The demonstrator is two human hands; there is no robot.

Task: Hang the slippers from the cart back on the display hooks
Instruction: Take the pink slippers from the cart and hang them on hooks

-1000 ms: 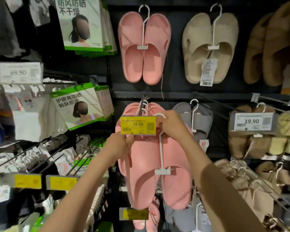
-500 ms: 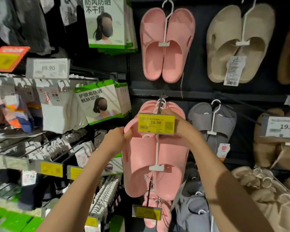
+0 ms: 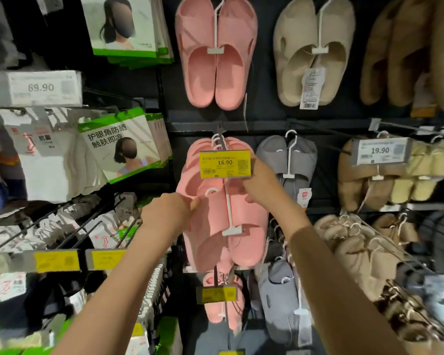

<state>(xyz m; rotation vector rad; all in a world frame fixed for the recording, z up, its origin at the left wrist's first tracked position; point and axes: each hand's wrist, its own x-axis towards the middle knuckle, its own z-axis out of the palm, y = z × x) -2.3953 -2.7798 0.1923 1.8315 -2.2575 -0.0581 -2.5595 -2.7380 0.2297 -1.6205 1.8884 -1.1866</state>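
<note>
Both your hands are up at the middle row of the display wall, working the pink slippers on their white hanger. Your left hand has its fingers curled onto the left edge of the front pair, thumb tip poking toward the sole. Your right hand is tucked in just behind the yellow 16.90 price tag and looks closed around the top of the slippers or the hanger there, but the tag hides the fingertips, so I can't tell exactly what it's pinching.

The pair sits right under that tag, in front of more pink pairs stacked on the same display hook. There's a loose white hanger loop showing just left of the hanger stem; can't tell whether the front pair's hanger is actually on the hook.

Around it: another pink pair hangs in the row above, beige slippers toward the upper right, grey slippers just beside your right hand, and fuzzy brown ones behind the 19.90 tag at the right edge. Green-trimmed packets fill the racks on the left side.
</note>
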